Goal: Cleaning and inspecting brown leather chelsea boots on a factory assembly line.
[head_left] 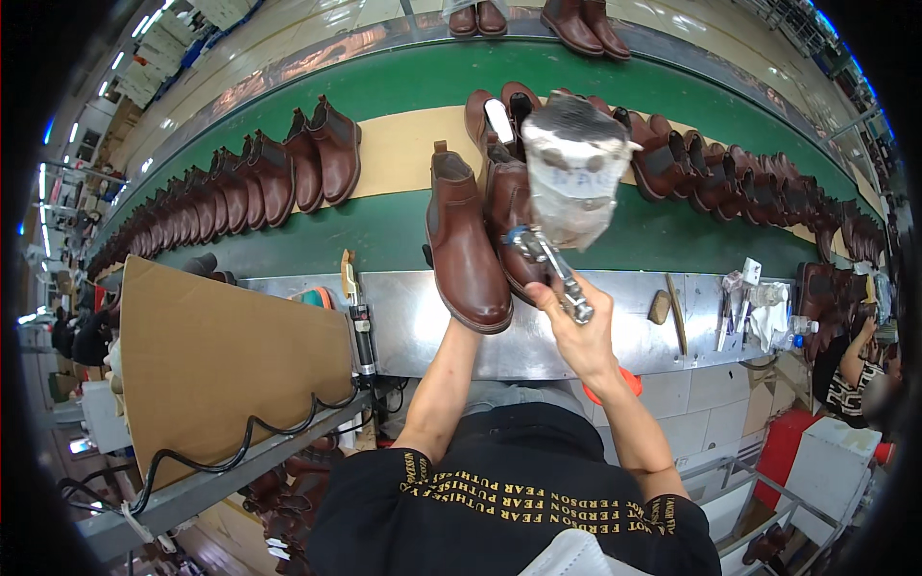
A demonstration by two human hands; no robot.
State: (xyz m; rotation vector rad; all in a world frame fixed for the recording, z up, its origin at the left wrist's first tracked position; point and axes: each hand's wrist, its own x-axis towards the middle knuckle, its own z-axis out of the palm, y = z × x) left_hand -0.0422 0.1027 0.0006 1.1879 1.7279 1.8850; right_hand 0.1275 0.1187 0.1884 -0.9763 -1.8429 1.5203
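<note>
A pair of brown leather ankle boots with dark elastic sides, the left boot (461, 230) and the right boot (507, 197), is held up over the near edge of the metal bench. My left forearm (447, 384) runs up behind them; that hand is hidden by the boots it supports. My right hand (584, 326) grips the metal handle of a spray gun (549, 257). The gun's nozzle end points at the right boot. Atop the gun sits a whitish, paint-stained cup (576, 178), slightly blurred.
Rows of similar boots (259, 182) line the green conveyor on both sides. A cardboard sheet (230, 355) and a black coiled hose (250, 427) stand at left. A brown block (659, 306), a thin stick (677, 312) and clear bottles lie right. A co-worker (855, 379) sits far right.
</note>
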